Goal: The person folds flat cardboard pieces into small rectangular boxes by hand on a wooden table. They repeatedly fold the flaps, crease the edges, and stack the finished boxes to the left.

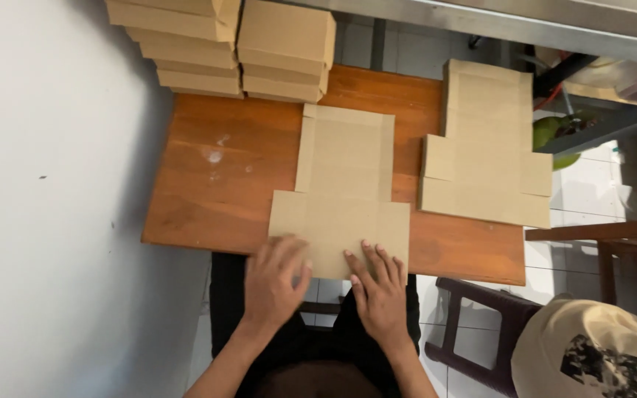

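Observation:
A flat, unfolded brown cardboard box blank [342, 184] lies on the wooden table [223, 177], its near edge at the table's front. My left hand [274, 280] rests flat on the blank's near left corner, fingers spread. My right hand [379, 286] presses on the near right part of the same blank, fingers apart. Neither hand grips anything; both lie palm down on the cardboard.
A stack of flat cardboard blanks [484, 147] sits at the table's right. Two piles of folded cardboard boxes [223, 44] stand at the far left. A white wall [46, 206] is left. A dark stool [473, 324] and another person's cap [591, 354] are lower right.

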